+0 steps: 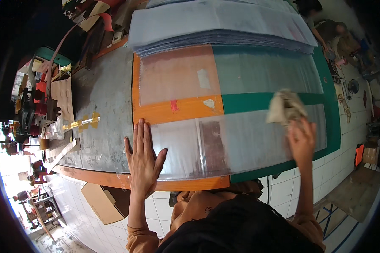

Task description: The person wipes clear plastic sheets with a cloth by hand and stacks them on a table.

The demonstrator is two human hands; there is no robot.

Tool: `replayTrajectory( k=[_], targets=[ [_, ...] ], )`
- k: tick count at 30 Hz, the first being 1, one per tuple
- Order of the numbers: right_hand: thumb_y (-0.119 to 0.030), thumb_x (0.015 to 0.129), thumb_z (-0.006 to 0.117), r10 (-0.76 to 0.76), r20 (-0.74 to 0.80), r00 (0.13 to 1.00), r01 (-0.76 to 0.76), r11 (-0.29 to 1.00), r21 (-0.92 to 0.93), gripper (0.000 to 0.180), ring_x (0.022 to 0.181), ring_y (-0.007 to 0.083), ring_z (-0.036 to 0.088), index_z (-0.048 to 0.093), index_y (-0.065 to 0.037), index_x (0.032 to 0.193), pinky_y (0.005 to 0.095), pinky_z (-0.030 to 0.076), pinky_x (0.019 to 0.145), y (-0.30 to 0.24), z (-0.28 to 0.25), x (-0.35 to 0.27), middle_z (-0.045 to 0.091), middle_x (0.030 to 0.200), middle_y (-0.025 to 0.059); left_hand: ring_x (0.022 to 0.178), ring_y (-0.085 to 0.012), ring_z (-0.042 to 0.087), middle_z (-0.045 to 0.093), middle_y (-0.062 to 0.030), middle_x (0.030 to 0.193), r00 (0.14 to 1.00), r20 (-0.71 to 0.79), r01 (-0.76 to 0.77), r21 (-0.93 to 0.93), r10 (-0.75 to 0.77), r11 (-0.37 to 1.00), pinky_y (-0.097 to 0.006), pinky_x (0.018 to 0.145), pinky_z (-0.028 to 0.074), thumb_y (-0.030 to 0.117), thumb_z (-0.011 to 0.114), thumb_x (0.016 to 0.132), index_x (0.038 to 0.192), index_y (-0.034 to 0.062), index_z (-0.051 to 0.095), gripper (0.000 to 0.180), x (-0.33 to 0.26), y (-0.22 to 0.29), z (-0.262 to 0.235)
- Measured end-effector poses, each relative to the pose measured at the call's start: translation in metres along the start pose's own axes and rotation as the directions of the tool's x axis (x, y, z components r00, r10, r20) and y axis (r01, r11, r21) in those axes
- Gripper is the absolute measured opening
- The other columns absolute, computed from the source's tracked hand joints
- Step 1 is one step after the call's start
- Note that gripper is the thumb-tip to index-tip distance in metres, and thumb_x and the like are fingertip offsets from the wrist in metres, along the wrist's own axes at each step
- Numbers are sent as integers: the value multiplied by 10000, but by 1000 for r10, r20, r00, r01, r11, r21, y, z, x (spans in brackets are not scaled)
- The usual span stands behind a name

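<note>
A long clear plastic sheet [179, 147] lies along the near edge of the table, across its orange and green parts. Flat on the left end of this sheet rests my left hand [144, 154], its fingers stretched out and holding nothing. Over the sheet's right part, my right hand [302, 137] grips a crumpled beige cloth [286, 107], slightly smeared by motion. Whether the cloth touches the sheet I cannot tell for sure. A second clear sheet [266, 69] lies farther back, parallel to the near one.
At the back stands a thick stack of clear sheets [223, 23]. A grey metal surface [103, 122] with gold tape adjoins on the left, beside machine parts [40, 97]. Below the table edge sits an open cardboard box [101, 204]. Another person [308, 10] is at the far right.
</note>
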State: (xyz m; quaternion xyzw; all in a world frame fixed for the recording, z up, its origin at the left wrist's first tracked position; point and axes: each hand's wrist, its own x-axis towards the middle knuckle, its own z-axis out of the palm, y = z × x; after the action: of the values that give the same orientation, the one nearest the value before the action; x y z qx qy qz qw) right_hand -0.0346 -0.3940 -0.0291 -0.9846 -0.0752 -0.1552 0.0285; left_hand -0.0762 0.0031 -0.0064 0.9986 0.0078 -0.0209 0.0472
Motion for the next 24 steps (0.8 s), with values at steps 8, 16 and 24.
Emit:
replayTrajectory(
  k=[8,16,24],
  targets=[
    [-262,859,534,488,-139,862,-507,837,-206,312,1048,290,503,600,-62,1090,436,368,934,110,-4,8,521,1161,132,1336,-254,171,195,-126,1439,1000,2,25,30,-25,999,-450,1074,48,505,354,859,1384,14,152,746,2,2,1],
    [-271,888,435,762,-254,595,231,140,963,353,938,258,515,532,67,910,411,410,872,184,-20,-36,533,964,152,1237,-307,363,346,-147,1366,981,-184,31,-159,-60,987,-436,1059,157,460,484,828,1378,25,176,766,11,-8,9],
    [-255,857,397,372,-188,909,271,-185,944,285,914,250,453,455,17,922,391,362,858,117,-79,-24,449,894,146,1136,-256,478,486,-142,1245,966,-255,19,-92,-42,996,-432,1026,218,290,656,756,1346,36,264,752,6,-7,13]
  ],
)
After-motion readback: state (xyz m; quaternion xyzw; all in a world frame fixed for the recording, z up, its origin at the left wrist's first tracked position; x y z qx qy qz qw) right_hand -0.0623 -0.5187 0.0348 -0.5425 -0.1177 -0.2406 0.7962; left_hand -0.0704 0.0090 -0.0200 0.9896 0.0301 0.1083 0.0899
